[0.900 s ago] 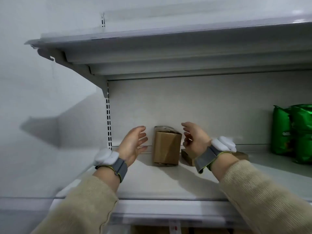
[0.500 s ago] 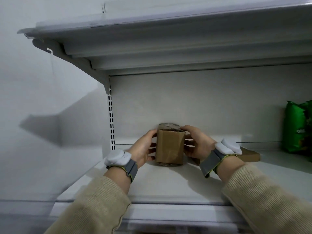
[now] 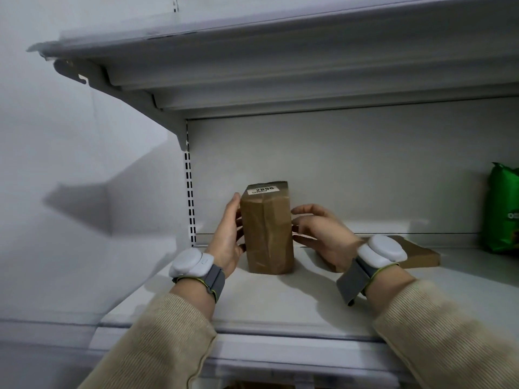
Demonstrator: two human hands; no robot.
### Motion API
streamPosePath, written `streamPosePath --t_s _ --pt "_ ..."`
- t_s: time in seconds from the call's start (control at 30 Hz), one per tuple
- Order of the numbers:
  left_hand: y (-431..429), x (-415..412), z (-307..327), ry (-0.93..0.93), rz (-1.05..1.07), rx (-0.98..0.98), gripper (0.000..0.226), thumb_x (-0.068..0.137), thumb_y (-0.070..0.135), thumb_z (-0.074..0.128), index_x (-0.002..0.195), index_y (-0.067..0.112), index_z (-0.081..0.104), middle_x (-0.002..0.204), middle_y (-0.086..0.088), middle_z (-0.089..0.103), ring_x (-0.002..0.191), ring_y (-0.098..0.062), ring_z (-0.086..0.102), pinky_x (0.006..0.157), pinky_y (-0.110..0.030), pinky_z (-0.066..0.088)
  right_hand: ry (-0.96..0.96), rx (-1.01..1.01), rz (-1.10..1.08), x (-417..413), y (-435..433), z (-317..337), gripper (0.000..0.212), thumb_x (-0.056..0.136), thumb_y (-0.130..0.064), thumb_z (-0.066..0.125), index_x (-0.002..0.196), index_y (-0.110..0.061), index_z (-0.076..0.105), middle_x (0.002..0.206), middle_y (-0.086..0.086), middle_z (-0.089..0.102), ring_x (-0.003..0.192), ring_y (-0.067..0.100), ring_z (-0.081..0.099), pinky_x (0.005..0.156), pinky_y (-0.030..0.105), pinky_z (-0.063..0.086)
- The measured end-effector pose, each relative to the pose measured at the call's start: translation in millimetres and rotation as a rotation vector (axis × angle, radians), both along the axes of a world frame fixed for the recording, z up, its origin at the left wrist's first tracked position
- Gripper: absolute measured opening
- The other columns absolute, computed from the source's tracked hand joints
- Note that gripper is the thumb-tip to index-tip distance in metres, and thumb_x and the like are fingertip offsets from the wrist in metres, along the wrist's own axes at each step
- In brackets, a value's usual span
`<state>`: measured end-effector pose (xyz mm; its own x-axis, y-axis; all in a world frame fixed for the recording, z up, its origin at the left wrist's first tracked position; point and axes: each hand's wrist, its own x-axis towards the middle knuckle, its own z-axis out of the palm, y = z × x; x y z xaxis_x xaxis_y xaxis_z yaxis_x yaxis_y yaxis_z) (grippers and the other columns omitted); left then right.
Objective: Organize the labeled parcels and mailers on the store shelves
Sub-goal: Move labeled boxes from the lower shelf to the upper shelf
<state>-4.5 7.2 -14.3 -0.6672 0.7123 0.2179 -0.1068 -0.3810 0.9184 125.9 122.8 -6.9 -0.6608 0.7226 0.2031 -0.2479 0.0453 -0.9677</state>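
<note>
A brown taped parcel [image 3: 266, 231] stands upright on the white shelf [image 3: 280, 304], with a white label reading 2896 on its top edge. My left hand [image 3: 229, 234] presses flat against its left side. My right hand [image 3: 320, 234] touches its right side with the fingertips. Both hands grip the parcel between them. A flat brown mailer [image 3: 415, 255] lies on the shelf behind my right wrist, partly hidden by it.
A green bag [image 3: 502, 214] stands at the far right of the shelf. Another white shelf [image 3: 280, 51] hangs close above. A slotted upright [image 3: 189, 197] marks the shelf's left end, with a white wall beyond it.
My hands moved in from both sides and closed on the parcel. The parcel now stands taller and its label has come into view.
</note>
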Motion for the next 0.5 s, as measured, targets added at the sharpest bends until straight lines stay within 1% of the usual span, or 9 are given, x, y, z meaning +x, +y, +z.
streamPosePath --t_s 0.03,0.07,0.13,0.2,0.23,0.3,0.37,0.43,0.5 --pt "-1.7 0.3 -0.3 -0.001 -0.001 0.013 0.048 0.091 0.055 0.047 0.114 0.017 0.063 0.106 -0.002 0.063 0.105 -0.020 0.057 0.094 -0.042 0.048 0.009 -0.027 0.018 0.4 -0.1 0.4 0.023 0.087 -0.002 0.050 0.103 -0.011 0.063 0.097 0.014 0.060 0.089 0.027 0.060 0.083 0.034 0.053" --pt "-3.1 -0.3 -1.2 -0.001 -0.006 0.030 0.037 0.092 0.047 0.049 0.107 0.016 0.064 0.103 -0.001 0.063 0.103 -0.019 0.057 0.089 -0.039 0.047 0.013 -0.041 0.038 1.4 -1.2 1.0 0.022 0.091 -0.017 0.053 0.111 -0.012 0.063 0.102 0.014 0.061 0.093 0.028 0.061 0.090 0.036 0.052" --pt "-4.5 -0.7 -2.4 0.002 -0.020 0.058 0.019 0.091 0.032 0.052 0.095 0.018 0.063 0.099 0.000 0.061 0.102 -0.018 0.055 0.084 -0.038 0.045 0.007 -0.022 0.066 2.3 -0.5 2.0 0.038 0.093 -0.042 0.052 0.119 -0.016 0.063 0.109 0.011 0.066 0.100 0.028 0.064 0.097 0.039 0.049" --pt "-5.2 0.1 -2.3 0.012 -0.036 0.087 0.015 0.091 0.029 0.052 0.094 0.018 0.063 0.096 0.001 0.063 0.102 -0.019 0.054 0.084 -0.038 0.043 0.006 0.008 0.086 3.2 -0.8 3.0 0.042 0.090 -0.048 0.055 0.120 -0.019 0.063 0.115 0.009 0.067 0.108 0.027 0.064 0.100 0.040 0.048" --pt "-5.4 0.3 -1.5 0.018 -0.031 0.104 0.017 0.091 0.029 0.053 0.097 0.017 0.063 0.096 0.001 0.064 0.100 -0.019 0.055 0.083 -0.038 0.043 0.018 0.016 0.100 4.0 -1.8 3.5 0.041 0.089 -0.046 0.058 0.120 -0.019 0.063 0.117 0.008 0.067 0.109 0.026 0.064 0.101 0.041 0.047" --pt "-4.8 -2.8 -1.3 0.018 0.014 0.127 0.027 0.090 0.028 0.057 0.112 0.013 0.058 0.101 -0.002 0.065 0.098 -0.019 0.057 0.078 -0.034 0.045 0.060 0.024 0.126 5.2 -3.7 3.8 0.035 0.087 -0.033 0.064 0.119 -0.019 0.062 0.119 0.008 0.067 0.111 0.023 0.063 0.101 0.043 0.046" --pt "-5.5 -5.8 -1.0 0.026 0.069 0.129 0.036 0.087 0.018 0.059 0.121 0.008 0.051 0.100 -0.004 0.067 0.095 -0.020 0.059 0.070 -0.032 0.047 0.072 0.065 0.136 5.2 -5.8 3.0 0.037 0.084 -0.017 0.067 0.120 -0.021 0.061 0.120 0.007 0.067 0.113 0.021 0.062 0.099 0.043 0.047" --pt "-5.5 -7.5 -1.9 0.032 0.076 0.108 0.043 0.085 0.011 0.057 0.127 0.009 0.048 0.092 -0.005 0.067 0.084 -0.018 0.064 0.063 -0.031 0.051 0.023 0.153 0.123 4.4 -9.6 1.9 0.047 0.080 -0.003 0.068 0.123 -0.020 0.060 0.122 0.004 0.064 0.113 0.021 0.061 0.094 0.039 0.050" --pt "-7.3 -5.7 -1.5 0.021 0.101 0.084 0.040 0.087 0.013 0.054 0.126 0.011 0.050 0.085 -0.004 0.062 0.069 -0.014 0.064 0.053 -0.025 0.050 -0.072 0.253 0.100 2.0 -11.6 -1.6 0.052 0.078 0.003 0.068 0.124 -0.018 0.058 0.125 0.002 0.061 0.113 0.022 0.060 0.091 0.036 0.051"
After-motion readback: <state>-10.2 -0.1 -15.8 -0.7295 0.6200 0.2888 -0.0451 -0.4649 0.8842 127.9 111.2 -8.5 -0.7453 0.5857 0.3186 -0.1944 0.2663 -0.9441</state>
